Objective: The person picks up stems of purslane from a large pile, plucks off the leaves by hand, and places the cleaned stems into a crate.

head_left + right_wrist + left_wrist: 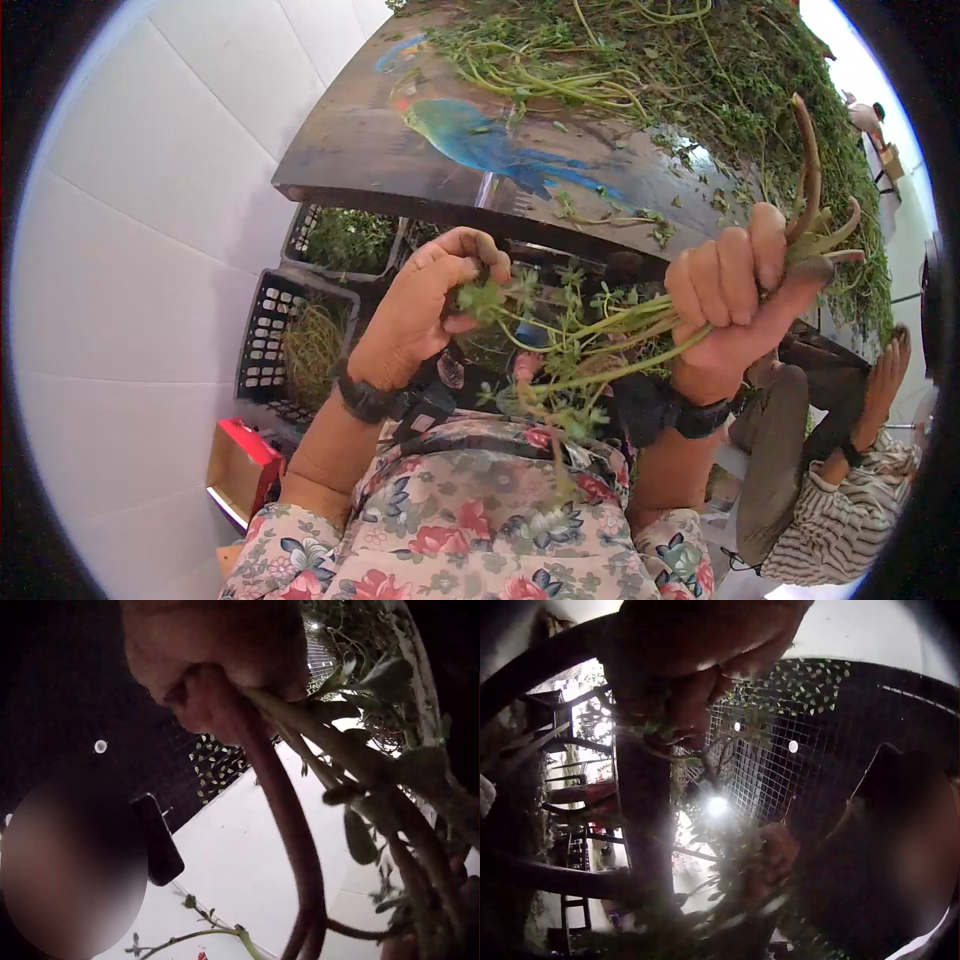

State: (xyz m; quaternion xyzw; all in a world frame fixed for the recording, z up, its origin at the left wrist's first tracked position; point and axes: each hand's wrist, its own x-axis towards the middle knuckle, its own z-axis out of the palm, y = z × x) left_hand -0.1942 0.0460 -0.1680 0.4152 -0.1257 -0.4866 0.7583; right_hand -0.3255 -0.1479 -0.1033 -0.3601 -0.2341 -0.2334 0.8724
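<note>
My right hand [735,295] grips a bunch of leafy stems that look like purslane [625,322]. Thick, bare, brownish ends [808,165] stick up past the thumb side of the fist, while the thinner, leafy ends spread leftward in front of my body. In the right wrist view, a reddish stem [289,814] and greener stems come out below the fingers. At the leafy tips, my left hand [430,295] has its fingers curled and pinches a sprig [485,298]. Dark and partly blurred, the left wrist view shows leaves below the curled fingers.
A table [340,130] with a painted parrot carries a large heap of greens [720,90]. To the left stand a crate of leaves [300,232] and a crate of stems [262,340]. Below them sits a red box [250,445]. Another person [845,510] sits at the right.
</note>
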